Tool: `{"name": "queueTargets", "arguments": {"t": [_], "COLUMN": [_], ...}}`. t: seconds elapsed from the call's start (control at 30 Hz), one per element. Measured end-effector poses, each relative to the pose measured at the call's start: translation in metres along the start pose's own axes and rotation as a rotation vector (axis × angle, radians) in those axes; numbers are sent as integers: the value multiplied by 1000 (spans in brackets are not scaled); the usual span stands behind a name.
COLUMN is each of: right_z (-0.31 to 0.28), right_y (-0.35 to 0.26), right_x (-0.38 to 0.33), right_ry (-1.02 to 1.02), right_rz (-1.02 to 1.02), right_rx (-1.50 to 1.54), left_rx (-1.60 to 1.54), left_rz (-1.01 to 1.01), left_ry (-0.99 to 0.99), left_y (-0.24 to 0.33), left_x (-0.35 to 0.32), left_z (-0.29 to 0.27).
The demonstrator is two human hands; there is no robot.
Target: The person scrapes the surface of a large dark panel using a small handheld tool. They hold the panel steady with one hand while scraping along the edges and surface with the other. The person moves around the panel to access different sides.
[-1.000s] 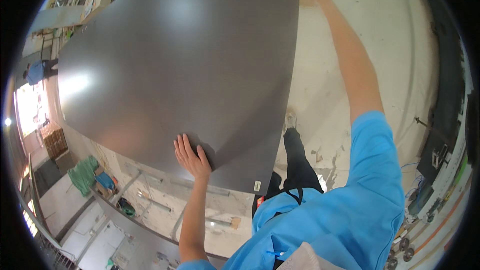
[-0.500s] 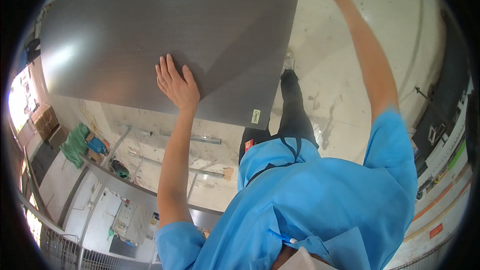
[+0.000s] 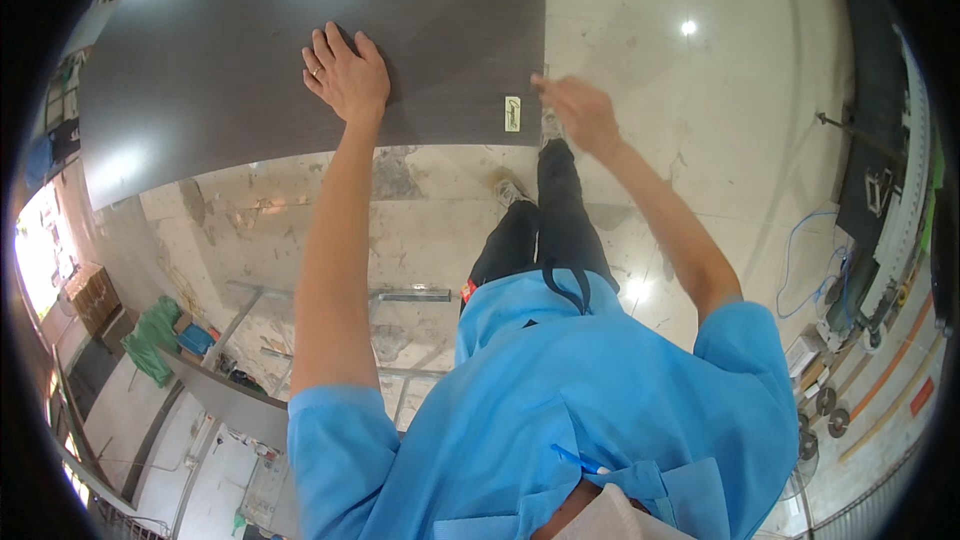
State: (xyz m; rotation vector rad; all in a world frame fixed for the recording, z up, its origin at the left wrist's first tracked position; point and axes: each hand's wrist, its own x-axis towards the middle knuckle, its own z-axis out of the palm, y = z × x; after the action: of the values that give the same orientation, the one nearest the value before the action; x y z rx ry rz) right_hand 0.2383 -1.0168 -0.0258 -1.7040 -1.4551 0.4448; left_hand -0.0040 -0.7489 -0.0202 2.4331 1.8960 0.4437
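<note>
A large dark grey board with a faint wood grain fills the upper left. My left hand lies flat on its top face, fingers spread, a ring on one finger. At the board's right edge, close to the near corner, is my right hand. Its fingertips reach the edge, but motion smears them, so whether they touch or grip it cannot be made out. A small pale yellow label is stuck near that corner.
My feet stand on a stained pale tiled floor by the near corner. Metal bars lie to the left, with a green sheet and cardboard boxes beyond. A blue cable and dark equipment line the right.
My right hand has come from the far right edge down to the near corner. The board's near edge now sits further from my body, and my left hand is further forward with it.
</note>
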Motion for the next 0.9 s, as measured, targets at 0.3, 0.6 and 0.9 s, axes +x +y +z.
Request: {"name": "queueTargets", "arguments": {"t": [0.3,0.6,0.9], "right_z": [27,14,-1], "right_y": [-49,-40,-20], "right_x": [-143,-173,-145], "right_ry": [-229,59,312], "right_rz": [28,978,764], "right_rx": [38,534,204], "left_rx": [14,-64,-238], "left_rz": [17,738,1154], "left_ry": [-28,-305,-540], "left_y": [-3,28,90], "left_x": [-1,-31,-102], "left_z": [-2,-27,-43]}}
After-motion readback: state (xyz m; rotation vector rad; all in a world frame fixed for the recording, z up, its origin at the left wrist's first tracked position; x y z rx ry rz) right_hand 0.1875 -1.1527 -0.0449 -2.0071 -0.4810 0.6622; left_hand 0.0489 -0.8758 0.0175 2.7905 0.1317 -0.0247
